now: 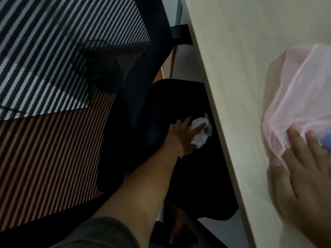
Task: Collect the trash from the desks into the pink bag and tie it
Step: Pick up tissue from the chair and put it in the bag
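One black office chair fills the left half of the view. Its striped mesh backrest (53,68) spans from about 9 to 11 o'clock, and its dark padded seat (159,104) sits near the centre.

From 6 o'clock a bare forearm with one grey-green short sleeve (100,233) reaches up over the seat. The left hand (180,136) is just below centre, its fingers closed around one crumpled white paper tissue (199,134). One finger lies across the top of the wad. The tissue is on or just above the seat, close to the desk edge; which of the two cannot be told in the dim light.

One pale wood-grain desk top (232,51) runs as a slanted band from 12 o'clock down to 5 o'clock.

On it, at about 3 o'clock, lies one thin translucent pink plastic bag (300,97), crumpled and slack. One small blue item (326,140) shows through the bag at the right edge; what it is cannot be told.

The right hand (308,176), at 4 o'clock, rests flat on the near end of the bag. Its fingers are straight and slightly spread, pressing the film against the desk. Two hands show in all.
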The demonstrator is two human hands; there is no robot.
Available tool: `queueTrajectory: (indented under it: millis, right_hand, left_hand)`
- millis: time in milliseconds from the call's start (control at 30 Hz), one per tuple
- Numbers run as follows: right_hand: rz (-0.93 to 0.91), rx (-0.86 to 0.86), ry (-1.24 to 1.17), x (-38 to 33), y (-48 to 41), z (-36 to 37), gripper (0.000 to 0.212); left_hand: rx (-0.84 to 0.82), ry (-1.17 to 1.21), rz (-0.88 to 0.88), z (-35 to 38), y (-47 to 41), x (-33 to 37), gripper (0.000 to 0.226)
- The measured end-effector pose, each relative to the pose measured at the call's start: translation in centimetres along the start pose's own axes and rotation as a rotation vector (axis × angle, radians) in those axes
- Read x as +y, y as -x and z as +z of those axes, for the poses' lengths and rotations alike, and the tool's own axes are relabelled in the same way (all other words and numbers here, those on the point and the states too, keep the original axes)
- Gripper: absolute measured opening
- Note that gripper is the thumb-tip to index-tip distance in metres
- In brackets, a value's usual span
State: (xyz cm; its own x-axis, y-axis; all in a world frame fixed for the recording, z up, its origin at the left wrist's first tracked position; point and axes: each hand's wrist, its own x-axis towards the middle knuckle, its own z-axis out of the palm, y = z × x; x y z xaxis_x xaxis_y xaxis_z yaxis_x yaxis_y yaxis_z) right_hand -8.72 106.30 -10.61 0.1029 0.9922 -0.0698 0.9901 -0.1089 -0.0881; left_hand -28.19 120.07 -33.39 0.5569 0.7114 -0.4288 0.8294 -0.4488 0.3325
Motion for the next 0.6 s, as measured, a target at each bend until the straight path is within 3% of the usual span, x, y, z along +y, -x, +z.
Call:
queueTrajectory:
  millis: [100, 167, 267, 333, 467, 600]
  right_hand:
    - [0.008, -0.013, 0.003, 0.6, 0.2, 0.3, 0.073]
    - [-0.002, 0.046, 0.015, 0.7, 0.1, 0.5, 0.06]
    - [0.016, 0.123, -0.022, 0.5, 0.2, 0.8, 0.054]
    - [0.011, 0.135, -0.041, 0.7, 0.4, 1.0, 0.054]
    - [0.013, 0.138, -0.025, 1.0, 0.2, 0.7, 0.055]
    - [0.061, 0.056, -0.143, 0.2, 0.5, -1.0, 0.051]
  left_hand:
    - [-0.048, -0.164, 0.057, 0.6, -1.1, 1.6, 0.087]
    - [-0.042, -0.163, 0.047, 1.0, -0.5, 2.0, 0.081]
    - [-0.03, 0.103, -0.028, 0.5, 1.5, 1.8, 0.053]
    - [0.092, 0.178, -0.113, -0.2, 3.9, 1.6, 0.029]
    - [0.1, 0.296, -0.185, -3.6, 9.5, 1.4, 0.035]
    - [0.131, 0.469, -0.214, -9.4, 15.2, 1.8, 0.025]
